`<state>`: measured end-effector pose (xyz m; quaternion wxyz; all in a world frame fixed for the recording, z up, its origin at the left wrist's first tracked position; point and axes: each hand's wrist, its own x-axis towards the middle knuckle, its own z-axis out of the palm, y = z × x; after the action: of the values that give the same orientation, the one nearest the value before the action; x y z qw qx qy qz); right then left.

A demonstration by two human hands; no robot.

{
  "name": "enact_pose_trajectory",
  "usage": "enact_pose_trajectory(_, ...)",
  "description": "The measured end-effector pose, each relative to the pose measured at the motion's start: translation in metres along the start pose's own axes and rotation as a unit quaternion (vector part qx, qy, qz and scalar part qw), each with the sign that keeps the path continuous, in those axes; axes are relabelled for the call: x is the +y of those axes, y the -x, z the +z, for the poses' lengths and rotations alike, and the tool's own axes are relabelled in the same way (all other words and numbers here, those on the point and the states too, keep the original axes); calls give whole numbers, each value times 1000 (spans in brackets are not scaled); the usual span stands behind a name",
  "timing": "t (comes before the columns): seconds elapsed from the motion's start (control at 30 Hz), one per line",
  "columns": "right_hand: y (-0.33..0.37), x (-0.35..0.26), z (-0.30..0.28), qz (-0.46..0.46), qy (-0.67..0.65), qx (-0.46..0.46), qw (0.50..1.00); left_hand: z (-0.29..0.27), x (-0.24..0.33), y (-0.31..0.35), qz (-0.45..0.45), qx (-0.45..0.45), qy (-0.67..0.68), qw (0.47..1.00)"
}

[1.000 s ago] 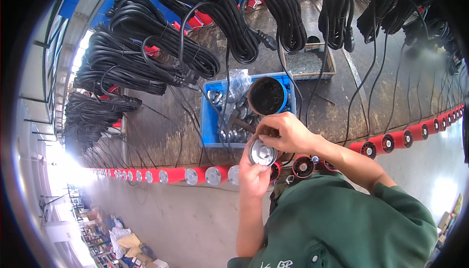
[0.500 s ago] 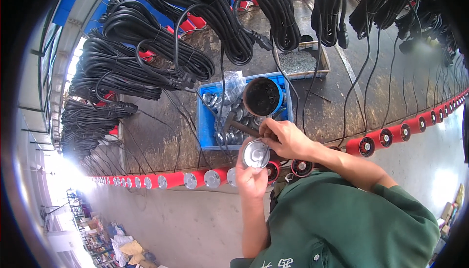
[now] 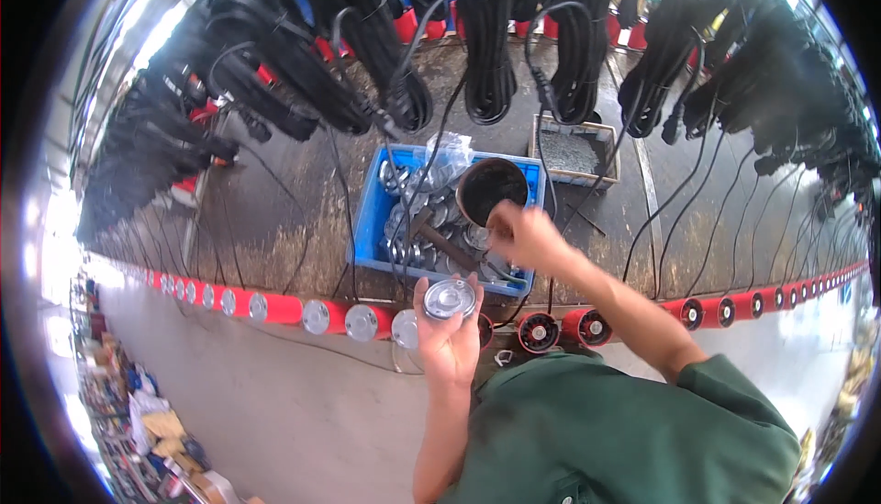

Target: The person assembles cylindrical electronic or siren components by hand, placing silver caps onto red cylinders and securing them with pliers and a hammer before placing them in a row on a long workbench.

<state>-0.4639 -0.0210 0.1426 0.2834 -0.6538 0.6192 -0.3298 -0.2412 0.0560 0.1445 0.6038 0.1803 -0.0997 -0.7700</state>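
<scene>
My left hand (image 3: pixel 450 348) holds a round silver metal end cap (image 3: pixel 450 298), its face turned up, above the row of red cylinders at the bench edge. My right hand (image 3: pixel 526 238) is at the near rim of a dark round tub (image 3: pixel 491 187), fingers bent together and slightly blurred. Whatever its fingertips hold, if anything, is too small to make out. Below the tub is a blue crate (image 3: pixel 365 229) with several silver caps in it. A hammer (image 3: pixel 445 242) with a brown handle lies across those caps, close to my right hand.
Bundled black cables (image 3: pixel 491 63) hang overhead, their leads dropping to the bench. Red cylinders (image 3: pixel 275 308) line the front edge; those at left have silver ends, those at right black. Behind the crate sits a shallow tray (image 3: pixel 574 151) of small grey pieces. A clear plastic bag (image 3: pixel 450 151) lies in the crate.
My right hand has left the metal end cap and moved up to the tub's rim. My left hand has lowered a little leftward, still holding the cap. The view has shifted.
</scene>
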Motion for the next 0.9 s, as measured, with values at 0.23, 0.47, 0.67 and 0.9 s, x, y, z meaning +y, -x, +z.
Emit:
enact_pose_trajectory(0.23, -102, 66, 16, -18, 477, -105, 873, -10, 17, 29, 16, 8, 100, 995)
enact_pose_trajectory(0.47, -101, 81, -2, -43, 344, -68, 936, -54, 57, 77, 114, 64, 73, 989)
enact_pose_trajectory(0.67, -94, 85, -24, -100, 222, -15, 970, -67, 65, 99, 116, 118, 86, 982)
enact_pose_trajectory(0.9, -59, 52, -21, 68, -30, -11, 997, -60, 72, 105, 120, 142, 93, 978)
